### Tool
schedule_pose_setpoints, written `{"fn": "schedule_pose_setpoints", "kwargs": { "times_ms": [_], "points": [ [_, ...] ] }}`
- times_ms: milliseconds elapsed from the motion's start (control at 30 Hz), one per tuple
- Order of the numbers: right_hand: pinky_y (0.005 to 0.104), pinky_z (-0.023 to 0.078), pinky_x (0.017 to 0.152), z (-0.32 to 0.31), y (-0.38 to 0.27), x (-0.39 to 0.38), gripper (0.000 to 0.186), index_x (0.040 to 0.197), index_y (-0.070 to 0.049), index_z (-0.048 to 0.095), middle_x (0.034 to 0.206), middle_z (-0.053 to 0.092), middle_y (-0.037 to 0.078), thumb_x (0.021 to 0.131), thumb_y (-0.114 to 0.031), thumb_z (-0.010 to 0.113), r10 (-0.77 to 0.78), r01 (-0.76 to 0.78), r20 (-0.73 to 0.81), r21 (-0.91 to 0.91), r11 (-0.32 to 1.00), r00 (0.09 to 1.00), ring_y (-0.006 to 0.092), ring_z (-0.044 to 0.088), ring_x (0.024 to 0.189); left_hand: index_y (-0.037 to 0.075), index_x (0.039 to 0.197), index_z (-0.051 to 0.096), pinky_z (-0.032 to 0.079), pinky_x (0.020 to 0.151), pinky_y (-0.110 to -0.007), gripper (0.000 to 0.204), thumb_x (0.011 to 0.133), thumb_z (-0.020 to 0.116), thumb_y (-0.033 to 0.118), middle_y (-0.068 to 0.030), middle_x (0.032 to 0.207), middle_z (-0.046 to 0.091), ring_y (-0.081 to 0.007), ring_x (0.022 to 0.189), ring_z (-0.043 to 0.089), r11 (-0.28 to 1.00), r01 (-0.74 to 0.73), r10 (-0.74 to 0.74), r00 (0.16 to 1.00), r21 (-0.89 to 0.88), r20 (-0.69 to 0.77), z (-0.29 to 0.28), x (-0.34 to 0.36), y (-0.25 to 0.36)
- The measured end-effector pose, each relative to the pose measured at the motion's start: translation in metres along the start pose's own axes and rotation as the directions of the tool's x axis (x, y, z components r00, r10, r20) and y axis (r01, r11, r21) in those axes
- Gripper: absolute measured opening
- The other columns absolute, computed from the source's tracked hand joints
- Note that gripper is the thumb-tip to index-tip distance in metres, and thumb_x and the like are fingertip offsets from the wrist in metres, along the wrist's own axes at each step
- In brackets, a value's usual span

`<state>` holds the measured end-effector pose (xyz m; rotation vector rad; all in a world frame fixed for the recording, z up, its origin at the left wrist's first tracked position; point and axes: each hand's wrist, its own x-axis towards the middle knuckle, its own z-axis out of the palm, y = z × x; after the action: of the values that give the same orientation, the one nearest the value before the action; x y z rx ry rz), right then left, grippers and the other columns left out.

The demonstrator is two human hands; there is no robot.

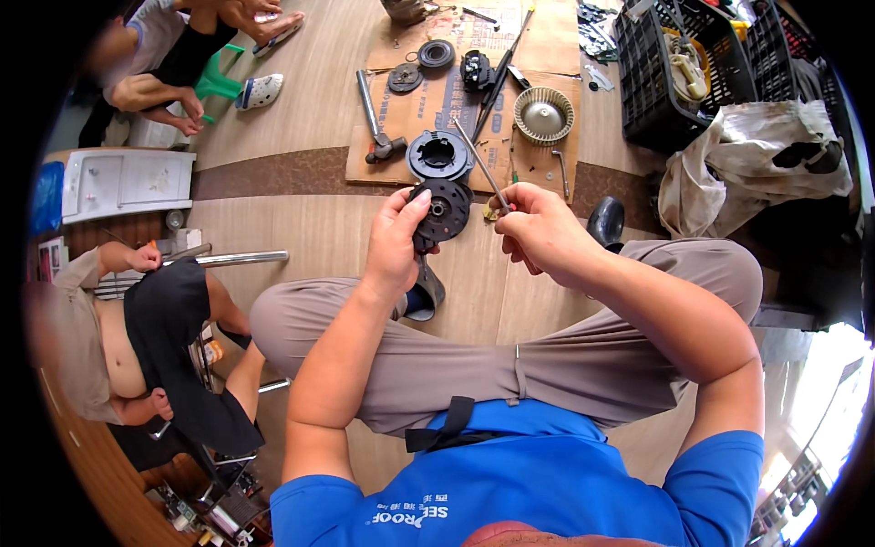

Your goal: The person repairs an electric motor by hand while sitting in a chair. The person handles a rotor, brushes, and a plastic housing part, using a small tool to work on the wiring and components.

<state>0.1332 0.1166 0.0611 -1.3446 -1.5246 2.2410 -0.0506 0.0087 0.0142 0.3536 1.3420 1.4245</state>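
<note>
My left hand (pixel 397 235) is closed round the edge of a black round disc part (pixel 447 211) with holes in its face and a metal hub. In my right hand (pixel 545 226) I grip a screwdriver (pixel 481 162); its long thin shaft points up and to the left, its handle mostly hidden in my fingers. The tip is apart from the disc part. Just beyond my left hand lies a grey ring-shaped housing (pixel 439 157) with a dark open middle, on flattened cardboard (pixel 401 123).
On the cardboard lie a hammer (pixel 372 118), a ridged fan wheel (pixel 544 116), a black motor-like part (pixel 477 71), two round parts (pixel 436 56) and long dark rods (pixel 503 80). Black crates (pixel 652 91) and a stained cloth (pixel 756 155) stand right. Two people sit at the left.
</note>
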Motion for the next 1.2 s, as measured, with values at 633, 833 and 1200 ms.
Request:
{"fn": "schedule_pose_setpoints", "kwargs": {
  "times_ms": [633, 833, 1200],
  "points": [
    [0.0248, 0.037, 0.03, 0.002, 0.022, 0.019, 0.019, 0.086, -0.002, 0.053, 0.062, 0.055, 0.006, 0.095, -0.018, 0.056, 0.162, -0.183, 0.146, 0.147, 0.972, 0.976, 0.0115, 0.051, 0.043, 0.007, 0.109, 0.059, 0.047, 0.047, -0.023, 0.044, 0.1, 0.043, 0.048, -0.0021, 0.085, 0.066, -0.0091, 0.068, 0.063, 0.977, 0.177, -0.194, 0.968, 0.116, 0.158, 0.004, -0.01, 0.0],
    [0.0259, 0.034, 0.03, 0.003, 0.026, 0.021, 0.02, 0.084, -0.004, 0.054, 0.059, 0.054, 0.005, 0.095, -0.021, 0.055, 0.137, -0.161, 0.152, 0.161, 0.974, 0.979, 0.0117, 0.048, 0.04, 0.008, 0.111, 0.059, 0.046, 0.047, -0.024, 0.054, 0.1, 0.034, 0.055, -0.003, 0.086, 0.067, -0.0109, 0.068, 0.063, 0.974, 0.196, -0.212, 0.967, 0.114, 0.143, 0.004, -0.01, -0.001],
    [0.0265, 0.034, 0.031, -0.009, 0.026, 0.03, 0.022, 0.082, -0.005, 0.052, 0.059, 0.053, 0.005, 0.096, -0.023, 0.054, 0.081, -0.095, 0.095, 0.155, 0.983, 0.992, 0.0121, 0.048, 0.041, 0.01, 0.111, 0.055, 0.046, 0.05, -0.026, 0.058, 0.098, 0.029, 0.06, -0.0031, 0.088, 0.064, -0.0141, 0.071, 0.063, 0.985, 0.157, -0.154, 0.987, 0.074, -0.043, -0.006, -0.003, -0.005]
  ]
}}
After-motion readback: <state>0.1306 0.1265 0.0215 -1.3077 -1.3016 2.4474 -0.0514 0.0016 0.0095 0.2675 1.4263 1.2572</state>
